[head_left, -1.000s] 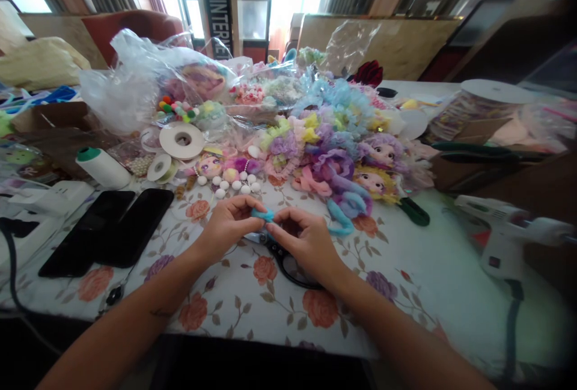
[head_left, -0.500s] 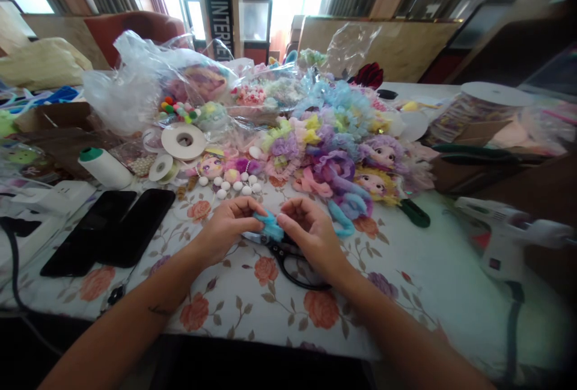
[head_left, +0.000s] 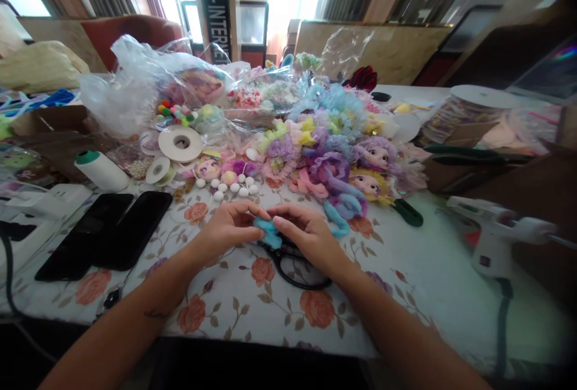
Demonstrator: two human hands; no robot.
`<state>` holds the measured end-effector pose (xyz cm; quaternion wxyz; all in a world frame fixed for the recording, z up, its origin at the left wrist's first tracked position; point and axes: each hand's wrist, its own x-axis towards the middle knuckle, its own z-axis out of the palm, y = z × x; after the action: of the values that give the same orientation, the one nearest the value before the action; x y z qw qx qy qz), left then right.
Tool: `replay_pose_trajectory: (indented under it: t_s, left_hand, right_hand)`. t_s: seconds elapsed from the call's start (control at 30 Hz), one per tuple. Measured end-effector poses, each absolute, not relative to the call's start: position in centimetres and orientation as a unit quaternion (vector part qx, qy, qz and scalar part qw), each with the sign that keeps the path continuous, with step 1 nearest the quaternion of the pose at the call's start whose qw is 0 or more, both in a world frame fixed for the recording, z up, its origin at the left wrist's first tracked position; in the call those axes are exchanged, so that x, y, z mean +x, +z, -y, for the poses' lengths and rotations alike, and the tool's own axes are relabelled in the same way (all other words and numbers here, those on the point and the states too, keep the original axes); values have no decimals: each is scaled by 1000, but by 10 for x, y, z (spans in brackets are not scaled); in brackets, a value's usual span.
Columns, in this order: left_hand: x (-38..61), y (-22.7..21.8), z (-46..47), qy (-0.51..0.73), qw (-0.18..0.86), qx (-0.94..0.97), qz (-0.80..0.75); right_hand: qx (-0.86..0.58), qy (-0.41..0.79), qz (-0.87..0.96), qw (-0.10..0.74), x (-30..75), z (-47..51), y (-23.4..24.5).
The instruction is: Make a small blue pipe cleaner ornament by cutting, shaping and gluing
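Observation:
Between my two hands is a small piece of fluffy blue chenille (head_left: 268, 235), pinched from both sides. My left hand (head_left: 228, 226) grips its left edge with thumb and fingers. On the other side, my right hand (head_left: 303, 231) presses it with the thumb against curled fingers. Beneath my hands lie black-handled scissors (head_left: 301, 285) on the flowered tablecloth, the blades mostly covered. Just beyond my right hand rests a loose blue chenille strip (head_left: 337, 225). White beads (head_left: 234, 187) and a small doll head (head_left: 208, 167) lie beyond my left hand.
Two black phones (head_left: 135, 231) lie at left near a thread cone (head_left: 101, 170) and a ribbon spool (head_left: 180, 145). Colourful scrunchies (head_left: 333, 107), doll heads (head_left: 372, 182) and plastic bags (head_left: 130, 77) fill the back. A white glue gun (head_left: 491, 237) stands at right.
The blue chenille has shifted and turned between my fingers, and more of it now shows below my thumbs. My hands have drawn slightly closer together. The view has shifted slightly.

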<state>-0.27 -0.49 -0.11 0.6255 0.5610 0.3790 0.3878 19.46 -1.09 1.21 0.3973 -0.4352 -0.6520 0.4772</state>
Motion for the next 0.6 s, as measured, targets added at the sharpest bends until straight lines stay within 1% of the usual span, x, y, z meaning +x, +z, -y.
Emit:
replay_pose_trajectory:
  t_s: [0.07, 0.13, 0.2, 0.3, 0.37, 0.5, 0.6]
  left_hand:
    - [-2, 2, 5, 390, 606, 570, -394]
    - [-2, 4, 7, 414, 550, 600, -408]
    - [-1, 6, 9, 428, 469, 650, -418]
    - [1, 5, 12, 414, 323, 735, -430]
    - [3, 3, 13, 406, 251, 773, -417]
    - [4, -2, 12, 415, 186, 814, -360]
    - [3, -3, 12, 436, 184, 805, -359]
  right_hand:
    - [-432, 484, 650, 396, 194, 12, 14]
    - [-427, 498, 639, 402, 193, 13, 14]
    - [-430, 499, 633, 407, 193, 13, 13]
    - [-445, 465, 649, 406, 192, 13, 9]
    - [-446, 446, 662, 405, 191, 12, 6]
    - [-438, 444, 670, 403, 191, 11, 4]
    - [-434, 481, 640, 412, 192, 10, 7]
